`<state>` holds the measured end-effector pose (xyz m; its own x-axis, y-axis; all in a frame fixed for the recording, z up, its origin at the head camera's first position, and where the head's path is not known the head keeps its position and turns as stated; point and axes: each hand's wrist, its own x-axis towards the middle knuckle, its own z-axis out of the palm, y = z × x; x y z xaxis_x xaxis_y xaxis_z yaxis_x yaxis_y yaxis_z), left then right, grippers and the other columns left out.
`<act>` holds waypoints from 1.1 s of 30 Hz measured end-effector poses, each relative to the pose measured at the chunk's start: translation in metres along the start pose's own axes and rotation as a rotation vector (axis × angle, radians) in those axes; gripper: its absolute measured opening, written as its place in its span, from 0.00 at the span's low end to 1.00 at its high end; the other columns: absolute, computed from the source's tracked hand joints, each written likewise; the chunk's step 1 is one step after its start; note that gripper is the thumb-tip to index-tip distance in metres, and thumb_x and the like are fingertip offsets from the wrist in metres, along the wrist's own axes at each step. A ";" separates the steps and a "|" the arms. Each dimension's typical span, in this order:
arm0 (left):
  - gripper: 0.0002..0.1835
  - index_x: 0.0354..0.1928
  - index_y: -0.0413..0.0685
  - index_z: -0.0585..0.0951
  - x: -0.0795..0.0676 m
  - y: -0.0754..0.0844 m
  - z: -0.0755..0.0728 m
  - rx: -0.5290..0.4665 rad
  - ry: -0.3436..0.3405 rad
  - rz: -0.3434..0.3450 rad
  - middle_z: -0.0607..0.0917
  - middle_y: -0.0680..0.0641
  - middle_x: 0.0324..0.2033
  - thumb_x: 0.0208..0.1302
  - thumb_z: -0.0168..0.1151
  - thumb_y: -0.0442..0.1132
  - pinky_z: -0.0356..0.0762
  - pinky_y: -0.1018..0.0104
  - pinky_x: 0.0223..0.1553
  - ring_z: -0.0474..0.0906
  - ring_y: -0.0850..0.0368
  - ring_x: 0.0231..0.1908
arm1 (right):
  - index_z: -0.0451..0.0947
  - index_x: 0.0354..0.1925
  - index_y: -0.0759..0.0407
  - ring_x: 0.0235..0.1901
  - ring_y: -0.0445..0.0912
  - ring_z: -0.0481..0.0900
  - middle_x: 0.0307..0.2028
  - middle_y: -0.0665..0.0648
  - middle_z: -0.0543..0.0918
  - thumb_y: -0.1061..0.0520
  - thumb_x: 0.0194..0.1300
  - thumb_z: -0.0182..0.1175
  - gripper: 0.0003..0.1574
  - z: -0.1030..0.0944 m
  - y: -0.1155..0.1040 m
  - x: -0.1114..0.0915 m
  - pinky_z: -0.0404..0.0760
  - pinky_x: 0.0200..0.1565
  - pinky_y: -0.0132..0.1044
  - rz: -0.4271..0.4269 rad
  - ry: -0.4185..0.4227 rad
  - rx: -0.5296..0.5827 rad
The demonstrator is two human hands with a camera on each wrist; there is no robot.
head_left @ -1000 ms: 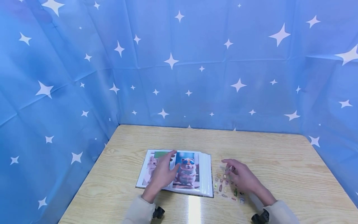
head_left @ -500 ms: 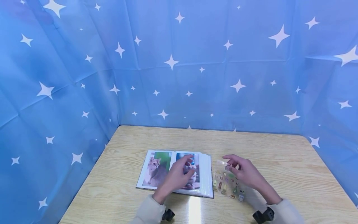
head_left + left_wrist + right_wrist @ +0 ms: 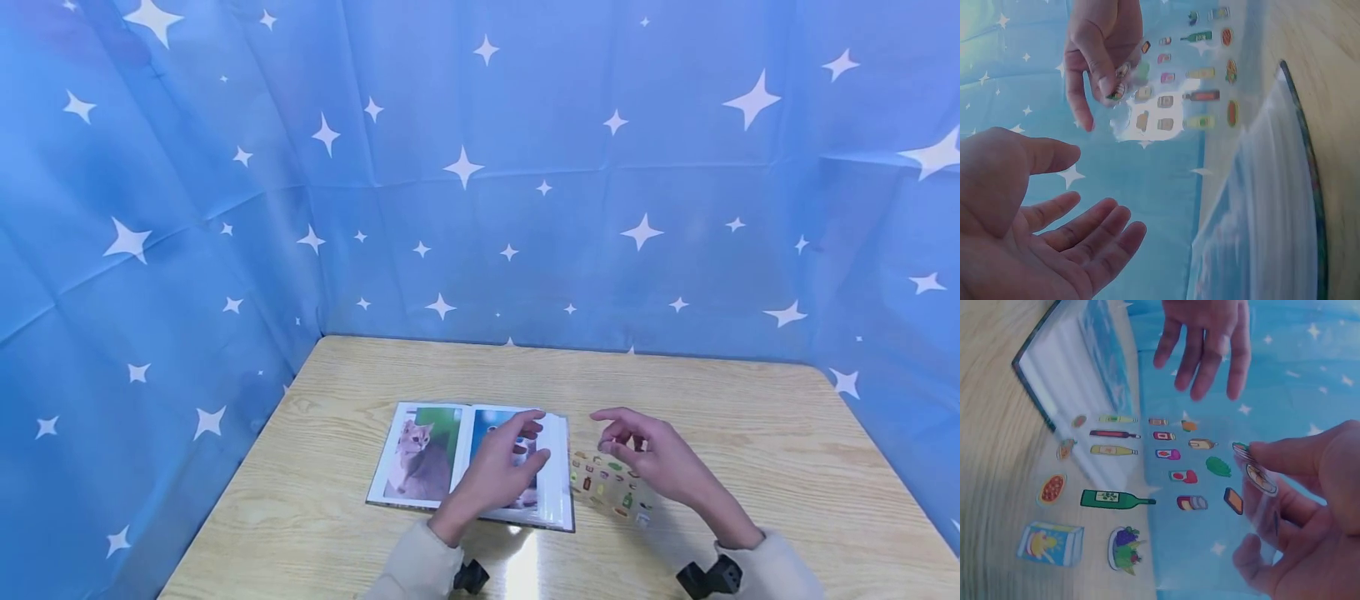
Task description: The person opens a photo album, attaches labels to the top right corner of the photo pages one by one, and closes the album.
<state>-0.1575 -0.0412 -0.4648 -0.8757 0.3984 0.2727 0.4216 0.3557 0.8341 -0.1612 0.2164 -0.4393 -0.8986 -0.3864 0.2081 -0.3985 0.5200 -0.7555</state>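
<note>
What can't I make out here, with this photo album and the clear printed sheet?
- Head view: much of the right-hand photo, covered by the left hand.
- Head view: fine detail on the clear printed sheet, too small.
- Right wrist view: the bit of sheet under the right hand's thumb.
- Left wrist view: the album's rest, cut off by the bottom edge.

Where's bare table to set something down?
Free: pale wooden table left of the open white photo album, behind it to the blue starry curtain, and right of the right hand. Crowded: centre, with album, left hand above it, and clear plastic sticker sheet pinched by right hand.
</note>
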 end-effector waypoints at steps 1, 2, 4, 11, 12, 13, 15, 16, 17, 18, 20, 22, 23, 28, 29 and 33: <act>0.26 0.67 0.48 0.70 0.001 0.002 0.001 -0.010 0.000 -0.003 0.82 0.44 0.53 0.69 0.60 0.39 0.81 0.61 0.52 0.80 0.49 0.53 | 0.77 0.58 0.58 0.26 0.41 0.76 0.33 0.47 0.84 0.67 0.62 0.64 0.25 0.000 -0.002 0.000 0.76 0.26 0.31 0.001 -0.003 0.013; 0.26 0.68 0.49 0.70 0.002 0.003 0.003 -0.022 -0.001 -0.008 0.82 0.45 0.53 0.69 0.60 0.40 0.81 0.60 0.53 0.80 0.51 0.53 | 0.78 0.58 0.57 0.27 0.41 0.76 0.33 0.47 0.84 0.67 0.62 0.65 0.25 0.000 -0.004 0.000 0.77 0.26 0.31 -0.003 -0.004 0.019; 0.27 0.69 0.51 0.69 0.003 0.006 0.005 -0.047 -0.008 -0.019 0.82 0.46 0.54 0.70 0.60 0.41 0.80 0.60 0.54 0.80 0.54 0.54 | 0.78 0.58 0.56 0.29 0.40 0.77 0.33 0.46 0.84 0.66 0.62 0.65 0.25 0.000 -0.008 0.000 0.77 0.28 0.32 -0.016 -0.001 0.023; 0.28 0.70 0.53 0.66 0.004 0.011 0.008 -0.196 -0.059 -0.044 0.83 0.43 0.56 0.70 0.60 0.42 0.79 0.68 0.55 0.82 0.54 0.54 | 0.78 0.57 0.55 0.29 0.38 0.77 0.33 0.46 0.85 0.63 0.65 0.64 0.22 0.002 -0.016 0.001 0.76 0.31 0.32 -0.058 0.009 0.060; 0.28 0.70 0.54 0.66 0.004 0.012 0.009 -0.237 -0.072 -0.051 0.83 0.43 0.56 0.71 0.60 0.41 0.79 0.68 0.54 0.82 0.54 0.53 | 0.78 0.57 0.55 0.28 0.38 0.76 0.33 0.47 0.85 0.64 0.65 0.63 0.21 0.003 -0.016 0.001 0.76 0.29 0.32 -0.061 0.009 0.073; 0.28 0.70 0.55 0.65 0.004 0.012 0.009 -0.276 -0.084 -0.064 0.83 0.44 0.55 0.71 0.60 0.40 0.79 0.69 0.54 0.82 0.55 0.52 | 0.78 0.57 0.55 0.27 0.38 0.76 0.33 0.48 0.85 0.64 0.65 0.63 0.21 0.004 -0.016 0.002 0.75 0.28 0.32 -0.061 0.008 0.085; 0.28 0.70 0.56 0.66 0.004 0.013 0.009 -0.343 -0.103 -0.085 0.84 0.47 0.54 0.71 0.59 0.39 0.79 0.70 0.53 0.83 0.58 0.51 | 0.78 0.56 0.56 0.25 0.39 0.75 0.33 0.50 0.85 0.65 0.66 0.63 0.21 0.006 -0.016 0.002 0.75 0.26 0.32 -0.059 0.008 0.113; 0.28 0.70 0.57 0.66 0.004 0.013 0.009 -0.368 -0.110 -0.096 0.84 0.49 0.54 0.71 0.59 0.38 0.79 0.70 0.52 0.83 0.60 0.50 | 0.78 0.56 0.56 0.24 0.40 0.75 0.33 0.50 0.85 0.65 0.65 0.62 0.21 0.007 -0.016 0.002 0.75 0.25 0.32 -0.061 0.010 0.124; 0.28 0.70 0.58 0.66 0.004 0.013 0.009 -0.388 -0.113 -0.104 0.85 0.50 0.53 0.71 0.59 0.38 0.80 0.70 0.51 0.84 0.61 0.48 | 0.78 0.56 0.57 0.24 0.40 0.74 0.33 0.51 0.85 0.66 0.65 0.62 0.21 0.008 -0.016 0.002 0.75 0.24 0.32 -0.063 0.013 0.132; 0.28 0.70 0.59 0.66 0.004 0.013 0.009 -0.398 -0.115 -0.112 0.85 0.51 0.52 0.71 0.59 0.37 0.80 0.70 0.50 0.84 0.62 0.47 | 0.78 0.55 0.57 0.23 0.40 0.74 0.33 0.51 0.85 0.66 0.65 0.63 0.21 0.010 -0.016 0.002 0.75 0.23 0.32 -0.061 0.018 0.141; 0.28 0.69 0.60 0.66 0.004 0.014 0.010 -0.401 -0.111 -0.123 0.86 0.52 0.51 0.70 0.59 0.37 0.81 0.70 0.46 0.85 0.62 0.45 | 0.78 0.55 0.57 0.23 0.41 0.74 0.32 0.52 0.85 0.66 0.64 0.63 0.20 0.012 -0.015 0.002 0.75 0.23 0.32 -0.061 0.028 0.145; 0.28 0.69 0.61 0.67 0.004 0.014 0.010 -0.399 -0.106 -0.129 0.87 0.53 0.49 0.70 0.59 0.36 0.82 0.69 0.43 0.85 0.61 0.43 | 0.79 0.54 0.57 0.22 0.42 0.75 0.32 0.52 0.85 0.65 0.64 0.64 0.20 0.015 -0.014 0.002 0.75 0.22 0.33 -0.061 0.038 0.141; 0.28 0.68 0.61 0.67 0.004 0.014 0.010 -0.401 -0.105 -0.131 0.87 0.53 0.49 0.70 0.59 0.36 0.82 0.69 0.42 0.86 0.60 0.42 | 0.79 0.54 0.56 0.22 0.42 0.75 0.31 0.52 0.85 0.64 0.64 0.64 0.19 0.016 -0.014 0.002 0.75 0.22 0.33 -0.060 0.044 0.136; 0.28 0.69 0.59 0.67 0.004 0.013 0.011 -0.425 -0.109 -0.137 0.88 0.52 0.47 0.69 0.60 0.35 0.82 0.67 0.36 0.87 0.59 0.39 | 0.80 0.53 0.55 0.23 0.41 0.75 0.31 0.51 0.85 0.63 0.63 0.65 0.19 0.022 -0.012 0.001 0.76 0.24 0.32 -0.076 0.072 0.119; 0.28 0.69 0.59 0.67 0.004 0.013 0.011 -0.429 -0.111 -0.137 0.88 0.52 0.47 0.69 0.60 0.35 0.81 0.68 0.33 0.87 0.59 0.39 | 0.80 0.52 0.56 0.24 0.40 0.75 0.30 0.50 0.85 0.64 0.63 0.66 0.19 0.023 -0.012 0.001 0.76 0.25 0.32 -0.086 0.082 0.113; 0.28 0.69 0.60 0.67 0.003 0.014 0.011 -0.437 -0.115 -0.142 0.88 0.51 0.46 0.69 0.59 0.34 0.79 0.71 0.32 0.87 0.57 0.39 | 0.80 0.51 0.59 0.27 0.38 0.77 0.30 0.47 0.84 0.66 0.60 0.67 0.20 0.026 -0.011 0.000 0.77 0.29 0.32 -0.136 0.117 0.073</act>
<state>-0.1520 -0.0253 -0.4575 -0.8757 0.4709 0.1069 0.1391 0.0341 0.9897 -0.1521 0.1906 -0.4470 -0.8542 -0.3557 0.3793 -0.5074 0.4106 -0.7576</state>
